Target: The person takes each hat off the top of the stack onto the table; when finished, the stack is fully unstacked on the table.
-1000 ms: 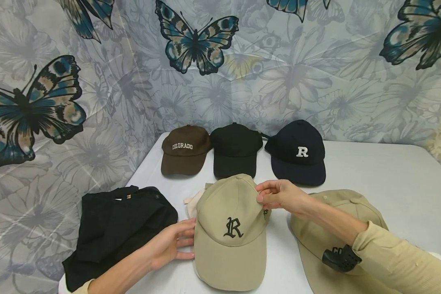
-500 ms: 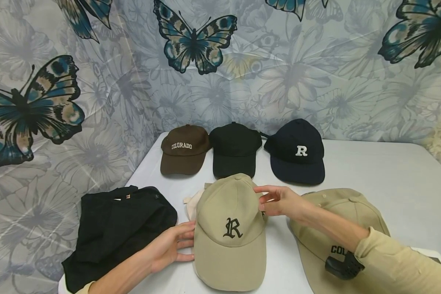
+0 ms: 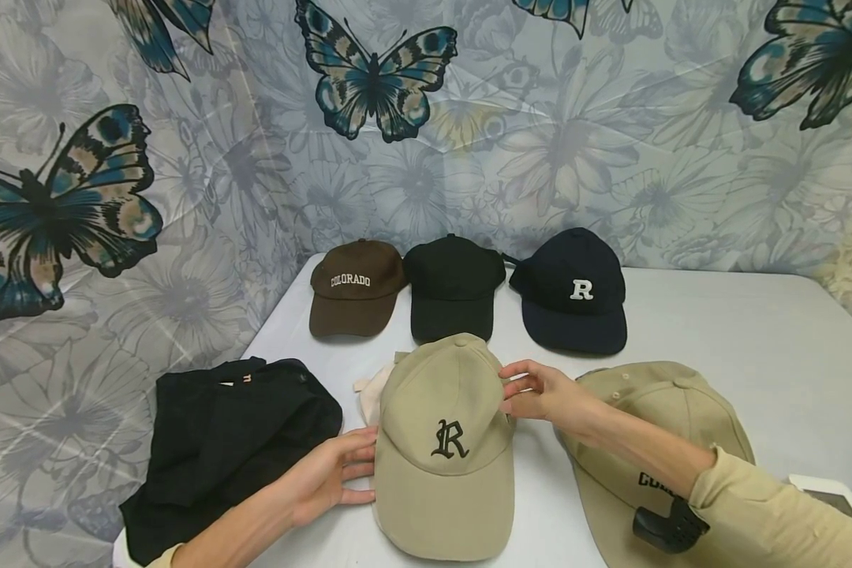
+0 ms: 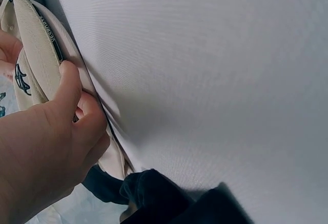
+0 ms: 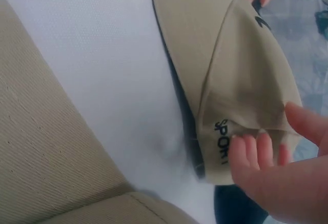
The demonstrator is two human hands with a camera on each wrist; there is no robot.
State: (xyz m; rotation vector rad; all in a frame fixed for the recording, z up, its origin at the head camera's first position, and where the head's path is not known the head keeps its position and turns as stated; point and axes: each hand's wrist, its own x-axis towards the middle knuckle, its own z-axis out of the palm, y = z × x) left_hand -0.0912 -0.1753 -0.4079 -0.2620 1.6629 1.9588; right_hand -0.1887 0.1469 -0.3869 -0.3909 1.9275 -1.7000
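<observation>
A beige baseball cap (image 3: 461,418) with a black letter R stands at the front middle, brim toward me. My left hand (image 3: 326,473) is at its left side; in the left wrist view, thumb and fingers pinch its lower edge. At the crown's right side is my right hand (image 3: 554,398). Its fingertips rest on the side panel marked SPORT (image 5: 223,139), where the cloth dents, with the thumb apart from them, higher on the crown. Behind the cap, a pale pink cap (image 3: 372,394) is mostly hidden.
Brown (image 3: 355,292), black (image 3: 454,288) and navy (image 3: 575,292) caps line the white table's (image 3: 738,339) back. Folded black clothing (image 3: 241,434) lies left. A larger beige cap (image 3: 670,394) sits under my right forearm, beside a white-framed device (image 3: 831,497).
The right hand's fingers have shifted slightly along the crown's side, and its forearm has moved a little right, uncovering the white-framed device. My left hand and the cap have barely moved.
</observation>
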